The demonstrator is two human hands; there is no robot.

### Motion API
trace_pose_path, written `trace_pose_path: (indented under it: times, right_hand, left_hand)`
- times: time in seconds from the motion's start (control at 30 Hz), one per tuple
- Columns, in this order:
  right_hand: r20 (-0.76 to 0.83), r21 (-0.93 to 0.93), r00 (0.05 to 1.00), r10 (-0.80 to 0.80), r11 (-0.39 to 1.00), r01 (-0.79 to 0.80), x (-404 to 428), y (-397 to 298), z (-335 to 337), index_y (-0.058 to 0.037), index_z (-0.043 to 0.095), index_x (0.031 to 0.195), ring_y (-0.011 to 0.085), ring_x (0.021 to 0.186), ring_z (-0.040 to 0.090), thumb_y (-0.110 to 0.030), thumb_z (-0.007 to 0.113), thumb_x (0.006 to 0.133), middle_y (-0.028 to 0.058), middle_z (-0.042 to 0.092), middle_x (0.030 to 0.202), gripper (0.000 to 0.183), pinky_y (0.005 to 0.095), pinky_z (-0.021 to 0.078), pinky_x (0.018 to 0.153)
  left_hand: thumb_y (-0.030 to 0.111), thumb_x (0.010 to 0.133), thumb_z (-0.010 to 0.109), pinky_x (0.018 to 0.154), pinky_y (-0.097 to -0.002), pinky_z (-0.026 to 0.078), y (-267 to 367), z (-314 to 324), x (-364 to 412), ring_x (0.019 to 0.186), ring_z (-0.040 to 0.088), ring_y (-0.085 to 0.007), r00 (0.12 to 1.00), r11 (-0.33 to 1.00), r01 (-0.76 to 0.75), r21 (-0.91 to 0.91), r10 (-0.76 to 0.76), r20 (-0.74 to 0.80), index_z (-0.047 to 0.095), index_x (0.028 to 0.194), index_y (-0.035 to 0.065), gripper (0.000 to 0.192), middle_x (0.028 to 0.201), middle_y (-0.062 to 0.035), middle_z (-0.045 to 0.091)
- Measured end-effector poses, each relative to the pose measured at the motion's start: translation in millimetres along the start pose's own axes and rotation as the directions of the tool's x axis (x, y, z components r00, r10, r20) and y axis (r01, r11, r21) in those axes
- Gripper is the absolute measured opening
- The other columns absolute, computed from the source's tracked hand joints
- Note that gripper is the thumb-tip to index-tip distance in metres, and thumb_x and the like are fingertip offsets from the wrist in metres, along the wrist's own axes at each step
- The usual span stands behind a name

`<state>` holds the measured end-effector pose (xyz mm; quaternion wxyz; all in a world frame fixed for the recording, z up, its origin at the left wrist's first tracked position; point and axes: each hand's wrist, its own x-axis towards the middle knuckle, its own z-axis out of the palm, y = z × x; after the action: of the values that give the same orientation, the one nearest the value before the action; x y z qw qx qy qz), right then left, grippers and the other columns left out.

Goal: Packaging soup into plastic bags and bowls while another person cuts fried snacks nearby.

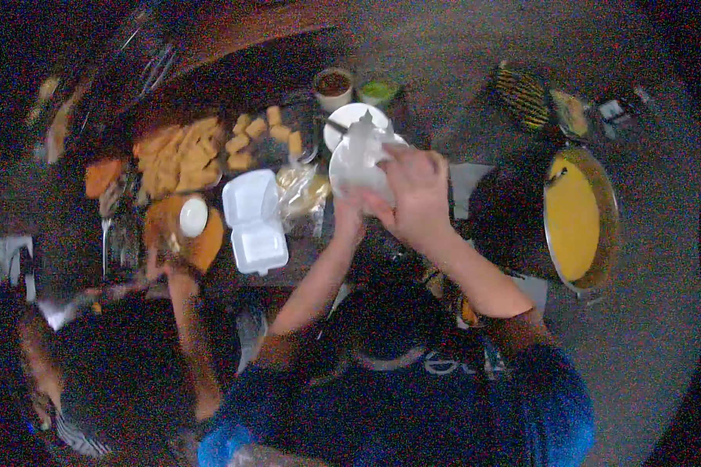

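Before me, my left hand (353,207) and my right hand (417,190) are together at a white, cloudy plastic bag (365,143). My right hand's fingers close on its right side; my left hand is at its lower edge, partly hidden and blurred. Behind the bag are white round lids or dishes (342,117), whose exact kind I cannot tell. Just left of my hands lies a clear plastic bag with yellowish food (304,190), beside an open white foam clamshell box (260,248).
Cups of red-brown sauce (333,84) and green sauce (378,89) stand behind. Fried pieces (181,157) lie at left, near another person's arm (187,315) and a white oval item (193,216). A large metal pan of yellow liquid (575,222) stands right.
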<state>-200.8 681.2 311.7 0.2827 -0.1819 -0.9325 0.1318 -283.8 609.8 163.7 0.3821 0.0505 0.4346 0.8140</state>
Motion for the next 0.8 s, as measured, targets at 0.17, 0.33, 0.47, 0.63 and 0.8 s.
trace_pose_path:
  times: [0.17,0.33,0.47,0.63,0.8]
  right_hand:
    - [0.269,-0.203,0.956,0.118,0.977,-0.063,30,71,27,-0.0054,0.055,0.092,0.0266,0.09,0.05,-0.034,0.055,0.072,0.0112,0.054,0.094,0.035,0.0444,0.0265,0.088]
    - [-0.082,-0.031,0.979,-0.189,0.982,0.187,34,125,-21,-0.006,0.058,0.085,0.0262,0.083,0.052,-0.022,0.06,0.068,0.0096,0.057,0.084,0.023,0.0369,0.0367,0.077]
    - [-0.503,-0.165,0.862,0.062,0.972,-0.166,49,267,-48,-0.0034,0.054,0.081,0.0284,0.071,0.049,-0.02,0.063,0.066,0.0104,0.054,0.078,0.025,0.0345,0.0377,0.065]
    - [-0.182,-0.695,0.894,0.41,0.59,-0.412,57,494,-5,-0.0121,0.035,0.121,0.0287,0.118,0.026,-0.026,0.059,0.07,0.0132,0.029,0.126,0.059,0.0504,0.0268,0.089]
    - [-0.195,-0.596,0.903,0.383,0.684,-0.42,53,573,26,-0.0144,0.033,0.122,0.0261,0.119,0.025,-0.024,0.052,0.075,0.0116,0.028,0.128,0.052,0.0524,0.0232,0.091]
  left_hand:
    - [0.037,0.081,0.046,0.08,-0.03,0.042,-13,55,51,0.096,0.049,-0.0192,0.983,0.965,0.161,0.206,-0.174,0.049,0.034,0.117,0.0015,0.052,0.107,-0.0087,0.048]
    - [0.038,0.085,0.037,0.082,-0.0334,0.041,-14,104,96,0.099,0.047,-0.0212,0.981,0.98,0.196,0.02,-0.196,0.004,0.03,0.121,0.0021,0.052,0.111,-0.0098,0.045]
    - [0.039,0.084,0.038,0.084,-0.0369,0.038,-42,111,147,0.103,0.042,-0.023,0.965,0.955,0.256,0.148,-0.244,-0.093,0.027,0.124,0.0059,0.053,0.115,-0.0081,0.042]
    - [0.037,0.08,0.041,0.085,-0.0383,0.037,-100,129,185,0.101,0.043,-0.025,1.0,0.904,0.006,0.427,-0.013,0.013,0.033,0.118,0.0041,0.051,0.11,-0.0101,0.044]
    - [0.037,0.078,0.044,0.084,-0.0423,0.039,-114,212,172,0.102,0.043,-0.0274,0.983,0.952,0.156,0.264,-0.123,-0.138,0.034,0.118,0.0051,0.052,0.111,-0.011,0.043]
